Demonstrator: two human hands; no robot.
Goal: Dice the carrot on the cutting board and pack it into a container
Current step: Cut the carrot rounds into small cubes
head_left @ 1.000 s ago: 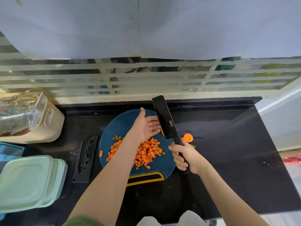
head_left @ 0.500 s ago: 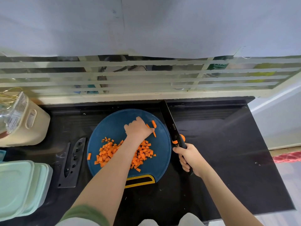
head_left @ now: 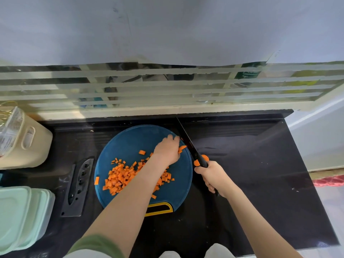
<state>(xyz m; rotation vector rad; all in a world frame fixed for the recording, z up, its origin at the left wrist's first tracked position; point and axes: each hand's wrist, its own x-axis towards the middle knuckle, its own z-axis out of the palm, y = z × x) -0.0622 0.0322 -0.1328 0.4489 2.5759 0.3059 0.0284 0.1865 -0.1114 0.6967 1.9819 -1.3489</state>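
Black counter (head_left: 260, 164), blue board (head_left: 130, 142): at its right edge our left hand (head_left: 167, 149) seemingly pinches a carrot strip (head_left: 182, 148) beside the knife (head_left: 188, 142) our right hand (head_left: 214, 175) grips; a slip could nick us.

Left hand (head_left: 167, 150) curled, right hand (head_left: 212, 176) fisted.

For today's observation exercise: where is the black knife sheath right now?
In the head view, the knife sheath lies on the dark counter, just left of the blue cutting board, right of the stacked mint-green containers.
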